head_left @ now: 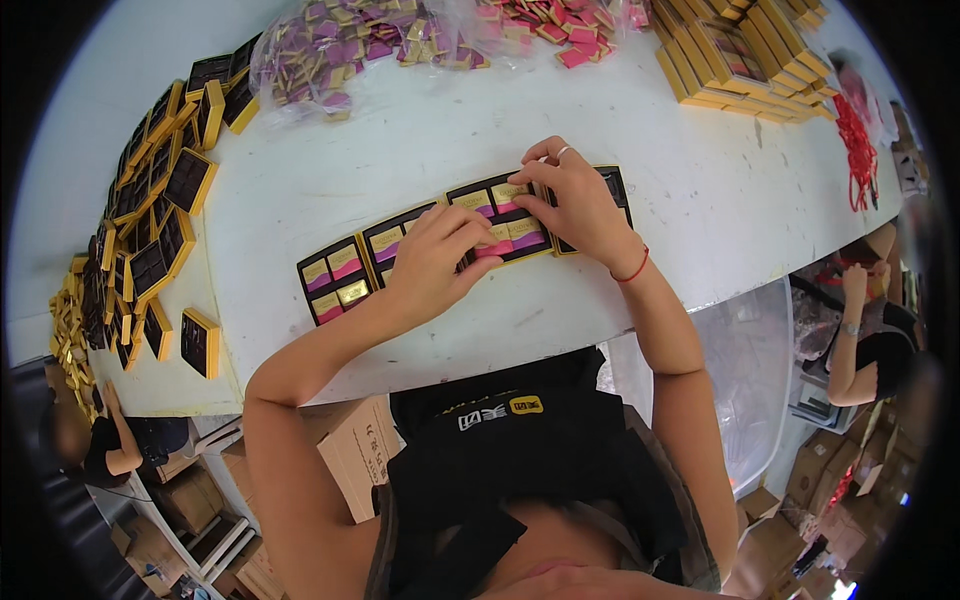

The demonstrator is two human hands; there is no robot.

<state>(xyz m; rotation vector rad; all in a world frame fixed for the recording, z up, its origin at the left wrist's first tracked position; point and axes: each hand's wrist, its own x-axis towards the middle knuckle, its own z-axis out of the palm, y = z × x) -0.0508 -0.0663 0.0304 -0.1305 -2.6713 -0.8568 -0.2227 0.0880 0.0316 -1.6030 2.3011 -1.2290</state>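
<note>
Trays (pixel 440 245) of small wrapped squares lie in a row at the middle of the white surface (pixel 700 190), under both of my hands.

From the left, I see a heap of empty black-and-gold boxes (pixel 150 220) along the surface's edge, then the leftmost tray (pixel 335 280) with its four pink and gold squares uncovered. My left hand (pixel 435 262) rests on the next tray, its grip pressed together on a pink square (pixel 495 240). Just beside it my right hand (pixel 575 200) hovers over the third tray, fingers (pixel 535 160) curled; I cannot tell whether that grip holds anything. At the far edge lie clear bags of purple pieces (pixel 340 45) and pink pieces (pixel 560 20), and at the right a stack of gold boxes (pixel 745 55).
</note>
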